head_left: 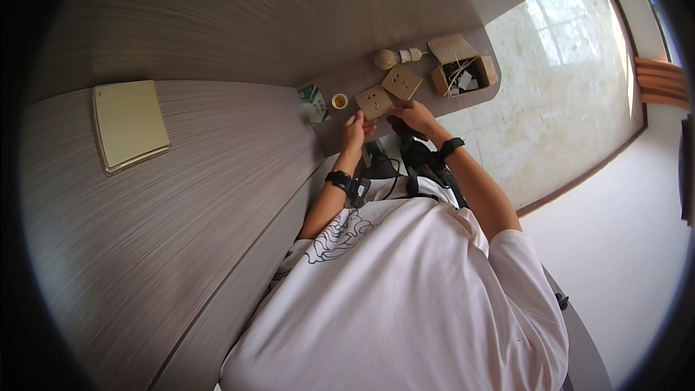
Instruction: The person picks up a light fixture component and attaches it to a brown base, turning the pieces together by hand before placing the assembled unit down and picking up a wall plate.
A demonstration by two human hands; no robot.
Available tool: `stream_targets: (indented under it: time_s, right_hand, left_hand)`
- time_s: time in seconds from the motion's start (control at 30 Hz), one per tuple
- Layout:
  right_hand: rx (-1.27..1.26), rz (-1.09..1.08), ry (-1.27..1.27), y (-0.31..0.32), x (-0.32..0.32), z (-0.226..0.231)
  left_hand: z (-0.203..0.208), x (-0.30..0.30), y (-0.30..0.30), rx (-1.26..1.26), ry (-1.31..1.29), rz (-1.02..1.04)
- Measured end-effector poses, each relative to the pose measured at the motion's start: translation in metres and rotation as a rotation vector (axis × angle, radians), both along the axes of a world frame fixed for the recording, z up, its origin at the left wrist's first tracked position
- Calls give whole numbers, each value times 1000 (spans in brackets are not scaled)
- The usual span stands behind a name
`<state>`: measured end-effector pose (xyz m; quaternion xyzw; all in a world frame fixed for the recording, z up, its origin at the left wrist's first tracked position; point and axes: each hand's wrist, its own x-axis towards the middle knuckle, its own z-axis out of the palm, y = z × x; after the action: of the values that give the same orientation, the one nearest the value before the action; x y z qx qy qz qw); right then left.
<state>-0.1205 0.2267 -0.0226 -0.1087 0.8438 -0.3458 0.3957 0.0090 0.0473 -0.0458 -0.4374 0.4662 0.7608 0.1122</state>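
Note:
A gold wall socket (372,103), a square plate with several dark holes, is held between my two hands above the small shelf. My left hand (355,132) grips its near left corner, with the thumb on the edge and the other fingers curled below. At the near right corner my right hand (415,117) pinches it; the undersides of those fingers are hidden. Just beyond, a second gold wall socket (402,82) of the same kind lies with a corner close to the first. To the left of the held socket stands a small round yellow-and-white container (339,101).
A green-and-white box (313,103) stands at the shelf's left end. A brush with a round head (386,59) lies at the back. On the right, an open cardboard box (457,81) holds small parts. A cream notebook-like stack (134,125) rests on the wood-grain desk (217,166).

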Motion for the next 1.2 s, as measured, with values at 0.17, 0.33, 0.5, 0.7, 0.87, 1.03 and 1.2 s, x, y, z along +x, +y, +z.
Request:
stream_targets:
  time_s: [0.17, 0.33, 0.5, 0.7, 0.87, 1.03, 1.2]
  right_hand:
    - [67, 2, 46, -2, 16, 11]
    - [127, 12, 55, -2, 30, 22]
    - [93, 14, -61, 10, 33, 7]
    - [53, -32, -32, 13, 41, 2]
    - [143, -9, -25, 13, 46, 17]
    - [53, -15, -135, 28, 54, 4]
    - [-134, -230, -372, 42, 69, -33]
  left_hand:
    - [9, -2, 2, 41, -33, 82]
    - [-1, 3, -2, 203, 48, 146]
    - [17, -4, 8, 93, 25, 114]
    - [3, 3, 8, 9, -21, -34]
    - [-1, 5, 11, 70, 19, -58]
    - [3, 4, 16, 102, 48, -98]
    - [9, 4, 21, 112, 86, -115]
